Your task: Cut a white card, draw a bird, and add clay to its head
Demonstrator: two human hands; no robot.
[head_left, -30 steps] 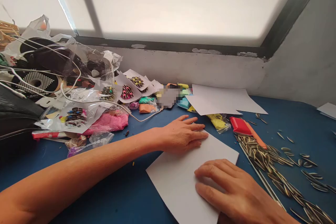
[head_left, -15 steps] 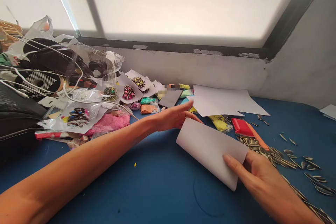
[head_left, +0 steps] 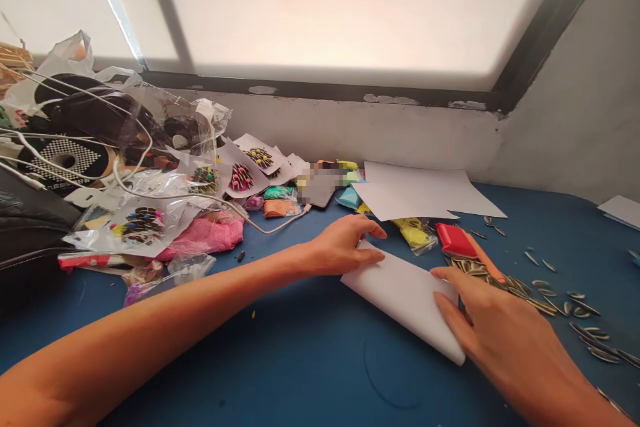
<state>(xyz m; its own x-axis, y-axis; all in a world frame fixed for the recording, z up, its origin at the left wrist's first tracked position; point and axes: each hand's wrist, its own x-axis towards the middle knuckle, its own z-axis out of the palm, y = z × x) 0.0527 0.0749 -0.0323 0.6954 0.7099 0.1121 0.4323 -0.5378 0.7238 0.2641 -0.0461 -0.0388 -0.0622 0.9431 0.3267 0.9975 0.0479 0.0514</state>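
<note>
Fingers of the left hand (head_left: pixel 343 247), head view: thumb laid on the far left end of the sheet (head_left: pixel 400 297), the others bent at its far edge; whether they pinch it cannot be told. Right hand (head_left: pixel 505 330): thumb and forefinger grasp the right end, remaining fingers hidden. Sheet is doubled over and sits between the hands, on or just above the table (head_left: pixel 280 367), its near edge rounded. Change noted: half a second ago the right hand held the curled sheet while the left hand's fingers were extended past it; a second ago it lay flat under both. Judgement: with both ends attended, the fold appears under control, though not evidently creased. Seeds (head_left: pixel 530 299) and red packet (head_left: pixel 456 241) lie just beyond the right hand, yellow packet (head_left: pixel 414 232) near the sheet's far side
</note>
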